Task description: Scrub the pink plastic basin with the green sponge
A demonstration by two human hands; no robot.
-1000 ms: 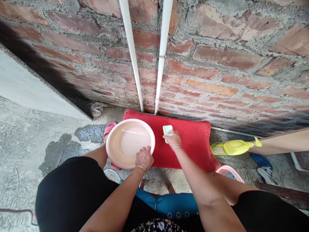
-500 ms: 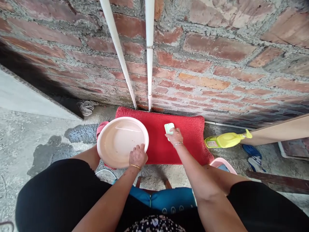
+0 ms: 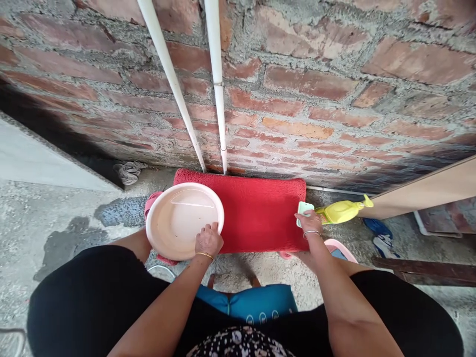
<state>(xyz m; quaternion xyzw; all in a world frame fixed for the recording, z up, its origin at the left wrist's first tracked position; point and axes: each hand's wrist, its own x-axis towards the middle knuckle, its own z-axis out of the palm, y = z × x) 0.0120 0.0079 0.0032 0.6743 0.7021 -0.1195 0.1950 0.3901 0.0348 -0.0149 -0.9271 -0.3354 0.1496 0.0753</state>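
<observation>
Looking for writing, we see pale rings on the blue cushion (image 3: 262,297), their marks too small to read; the lower end of the yellow bottle (image 3: 340,212) is hidden behind our right hand (image 3: 311,222). A red mat (image 3: 260,213) lies on the rough grey floor (image 3: 55,208), close to a brick wall (image 3: 305,82) where two white pipes (image 3: 220,114) run down. The pink basin (image 3: 158,223), holding water, sits over the mat's left end; our left hand (image 3: 208,240) curls tightly over its near right rim. Our right hand, fingers closed around a pale green block (image 3: 305,208), is at the mat's right edge.
</observation>
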